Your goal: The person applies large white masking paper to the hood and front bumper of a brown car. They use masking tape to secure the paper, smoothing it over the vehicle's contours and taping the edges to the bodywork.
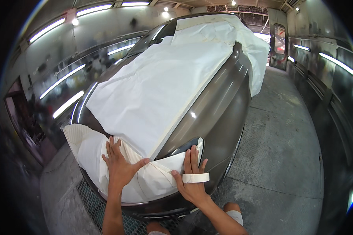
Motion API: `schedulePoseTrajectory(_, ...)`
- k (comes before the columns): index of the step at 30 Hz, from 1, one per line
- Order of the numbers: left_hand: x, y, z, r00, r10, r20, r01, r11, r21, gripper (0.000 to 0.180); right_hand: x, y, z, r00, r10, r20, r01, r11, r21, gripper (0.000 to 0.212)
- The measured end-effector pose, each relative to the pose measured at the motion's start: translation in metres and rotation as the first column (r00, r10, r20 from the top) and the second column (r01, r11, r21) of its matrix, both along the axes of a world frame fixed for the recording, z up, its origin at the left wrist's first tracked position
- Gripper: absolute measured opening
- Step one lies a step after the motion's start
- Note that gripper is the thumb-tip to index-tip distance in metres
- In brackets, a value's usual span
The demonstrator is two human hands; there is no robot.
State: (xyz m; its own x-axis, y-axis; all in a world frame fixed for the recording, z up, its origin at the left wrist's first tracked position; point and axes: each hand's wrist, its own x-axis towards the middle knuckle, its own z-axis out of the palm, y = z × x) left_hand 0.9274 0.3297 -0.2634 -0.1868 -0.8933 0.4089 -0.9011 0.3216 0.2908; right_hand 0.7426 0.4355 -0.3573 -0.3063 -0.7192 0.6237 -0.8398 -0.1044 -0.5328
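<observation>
My left hand (121, 167) lies spread on white masking paper (157, 178) that covers the front of a dark brown car (211, 105). Its thumb reaches to the lower tip of the larger white sheet (145, 90) on the hood. With its fingers stretched forward, my right hand (190, 190) presses the paper's edge beside the headlight (188, 145). A roll of off-white masking tape (196, 178) is carried on this hand, across the fingers near the knuckles. Whether the fingers pass through the roll is hidden. Part of the headlight's dark lens shows above the paper.
More white sheeting (208, 31) drapes the windshield and the side of the car. Metal-clad walls with lit tube lights (62, 81) flank it. Grey floor plates (274, 149) run along the right side, and a floor grating (92, 201) lies under the front bumper.
</observation>
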Motion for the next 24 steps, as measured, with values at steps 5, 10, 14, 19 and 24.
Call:
schedulePoseTrajectory(5, 0.009, 0.001, 0.0, 1.0, 0.001, 0.024, -0.001, 1.0, -0.018, 0.12, 0.004, 0.006, 0.011, 0.997, -0.076, -0.024, 0.078, 0.995, 0.058, 0.073)
schedulePoseTrajectory(10, -0.001, -0.005, -0.001, 0.999, -0.01, 0.033, 0.012, 0.999, -0.05, 0.123, -0.015, -0.007, 0.006, 1.0, 0.018, -0.025, -0.02, 0.993, -0.12, 0.066)
schedulePoseTrajectory(14, 0.004, -0.008, -0.006, 1.0, -0.006, 0.023, 0.007, 1.0, -0.03, 0.123, -0.046, 0.015, 0.016, 0.943, 0.226, 0.243, -0.189, 0.968, -0.166, 0.048)
schedulePoseTrajectory(19, 0.0, 0.0, -0.004, 0.998, -0.042, -0.052, 0.036, 0.993, -0.11, 0.121, -0.085, 0.062, -0.008, 0.528, 0.223, 0.819, -0.188, 0.972, -0.142, 0.031)
schedulePoseTrajectory(24, 0.014, -0.01, -0.016, 0.974, -0.138, -0.178, 0.109, 0.981, -0.162, 0.119, -0.006, 0.071, 0.089, 0.821, 0.243, 0.517, -0.305, 0.952, 0.036, 0.029)
